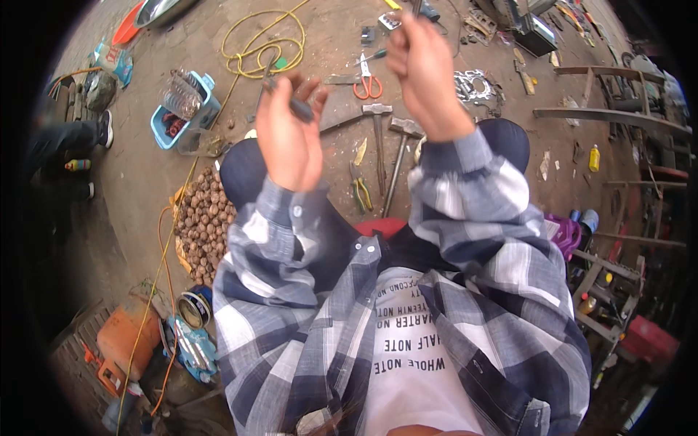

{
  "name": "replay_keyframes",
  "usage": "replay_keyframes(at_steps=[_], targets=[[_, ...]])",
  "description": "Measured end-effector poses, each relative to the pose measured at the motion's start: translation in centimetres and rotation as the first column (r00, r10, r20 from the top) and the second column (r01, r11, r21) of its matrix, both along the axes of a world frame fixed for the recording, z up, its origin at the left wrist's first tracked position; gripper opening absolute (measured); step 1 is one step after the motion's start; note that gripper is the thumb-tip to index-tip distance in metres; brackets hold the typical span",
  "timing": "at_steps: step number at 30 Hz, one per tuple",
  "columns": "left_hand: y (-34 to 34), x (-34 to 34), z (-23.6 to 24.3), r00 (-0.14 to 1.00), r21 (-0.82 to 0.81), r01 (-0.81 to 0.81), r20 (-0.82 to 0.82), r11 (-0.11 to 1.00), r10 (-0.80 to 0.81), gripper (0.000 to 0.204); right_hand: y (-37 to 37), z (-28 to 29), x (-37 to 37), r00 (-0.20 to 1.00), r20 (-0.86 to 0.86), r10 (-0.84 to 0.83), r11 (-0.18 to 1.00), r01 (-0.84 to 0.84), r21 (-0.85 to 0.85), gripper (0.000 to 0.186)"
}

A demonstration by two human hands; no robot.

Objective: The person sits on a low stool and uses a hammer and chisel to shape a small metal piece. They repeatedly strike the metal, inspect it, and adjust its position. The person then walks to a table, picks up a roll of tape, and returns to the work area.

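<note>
My left hand (289, 134) is raised in front of my left knee, its fingers curled around a dark-handled tool (301, 110). A thin metal part seems to stick up past the thumb, but motion blurs it. Higher and to the right, my right hand (423, 69) is closed in a fist; a dark sliver shows above it, too little to name. On the ground between my knees lie a hammer (378, 142), a second, heavier hammer (396, 163) and pliers (359, 187) with yellow-green handles. Beyond them are orange-handled scissors (368, 83).
A coiled yellow hose or cord (263, 71) lies at far left. Beside my left leg are a heap of walnuts (206, 221) and a light-blue basket (207, 109). Metal frames (611, 112) stand at right. Another person's shoe (107, 128) shows at left.
</note>
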State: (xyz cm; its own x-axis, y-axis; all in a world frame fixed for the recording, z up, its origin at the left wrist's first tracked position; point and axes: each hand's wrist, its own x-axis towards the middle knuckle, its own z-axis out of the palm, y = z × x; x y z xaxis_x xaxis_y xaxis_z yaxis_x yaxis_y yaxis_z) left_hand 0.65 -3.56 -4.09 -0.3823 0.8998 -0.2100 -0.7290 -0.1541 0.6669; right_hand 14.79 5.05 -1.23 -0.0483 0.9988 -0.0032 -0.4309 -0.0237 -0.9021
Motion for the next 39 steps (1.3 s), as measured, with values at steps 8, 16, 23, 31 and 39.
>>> replay_keyframes(at_steps=[8, 16, 23, 31, 39], targets=[[4.4, -5.6, 1.0, 0.995, -0.34, 0.068, -0.05, 0.938, -0.09, 0.031, 27.4, -13.3, -13.4, 0.962, 0.148, -0.231, 0.96, 0.2, 0.197, 0.031], [9.0, -7.7, -3.3, 0.963, -0.732, 0.196, 0.02, 0.652, -0.267, 0.028, 32.8, -23.9, -18.2, 0.936, 0.322, 0.143, 0.99, -0.13, -0.06, 0.037], [13.1, -9.0, -4.5, 0.97, -0.707, 0.201, 0.242, 0.678, -0.035, 0.028, 23.3, -14.1, -19.7, 0.852, 0.25, 0.461, 0.857, -0.354, -0.374, 0.038], [9.9, -4.3, -9.3, 0.893, -0.714, -0.169, 0.18, 0.679, 0.412, 0.032, 8.5, 7.3, -14.1, 0.398, 0.499, 0.769, 0.639, -0.464, -0.614, 0.033], [-4.6, -7.3, 12.6, 0.828, -0.629, -0.057, 0.405, 0.776, 0.389, 0.03, 1.8, 21.2, -16.9, 0.047, 0.397, 0.916, 0.352, -0.564, -0.747, 0.033]])
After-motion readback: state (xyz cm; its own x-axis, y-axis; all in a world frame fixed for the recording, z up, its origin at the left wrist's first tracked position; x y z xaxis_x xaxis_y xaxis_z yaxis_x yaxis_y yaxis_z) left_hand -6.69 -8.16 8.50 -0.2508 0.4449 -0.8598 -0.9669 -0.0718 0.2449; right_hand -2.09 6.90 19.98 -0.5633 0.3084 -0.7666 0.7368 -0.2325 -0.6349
